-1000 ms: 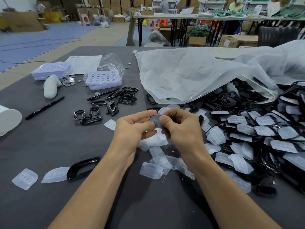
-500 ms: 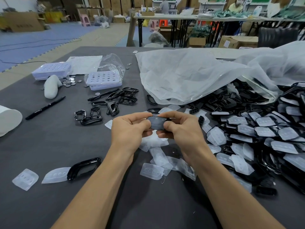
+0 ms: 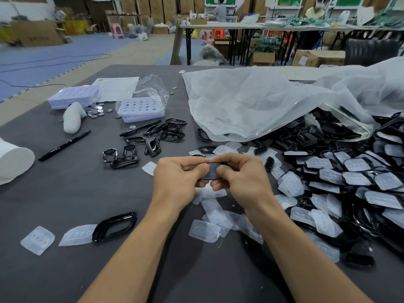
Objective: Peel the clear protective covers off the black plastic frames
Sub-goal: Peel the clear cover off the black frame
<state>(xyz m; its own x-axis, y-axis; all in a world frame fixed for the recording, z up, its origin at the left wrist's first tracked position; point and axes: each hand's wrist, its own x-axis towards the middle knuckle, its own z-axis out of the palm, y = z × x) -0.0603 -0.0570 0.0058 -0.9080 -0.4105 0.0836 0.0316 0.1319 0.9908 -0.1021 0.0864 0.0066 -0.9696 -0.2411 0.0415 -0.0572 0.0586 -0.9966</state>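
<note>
Two hands, the left hand (image 3: pixel 177 178) and the right hand (image 3: pixel 242 178), meet above a grey desk (image 3: pixel 65 193) with a single black frame (image 3: pixel 211 170) pinched between them. The fingers (image 3: pixel 200 169) of both hands are clamped on it, thumbs pressing its near face and forefingers closing over its top edge. The two-sided grip looks meant to steady the small piece while a nail works at the rim of its clear cover. A dull grey sheen on the face suggests the cover is still on, though no lifted edge can be made out. Right of the fingers lies the heap of covered frames (image 3: pixel 349 178), spilling from a clear bag (image 3: pixel 251 101) within easy reach of the right hand. Just below and nearer than the fingers, peeled covers (image 3: pixel 204 230) litter the desk, apparently dropped where they came free. Beyond the fingers to the left sit bare frames (image 3: pixel 153 138), set apart as finished work. Farther left and nearer, one more frame (image 3: pixel 114 224) touches a loose cover (image 3: pixel 77 235). Against the view half a second ago, the thumbs have drawn closer together and less of the frame's face shows between them. A second ago the piece was turned up more toward the camera, with the right hand wrapped further over it. The heaps and discarded covers around the fingers lie as they did then.
</note>
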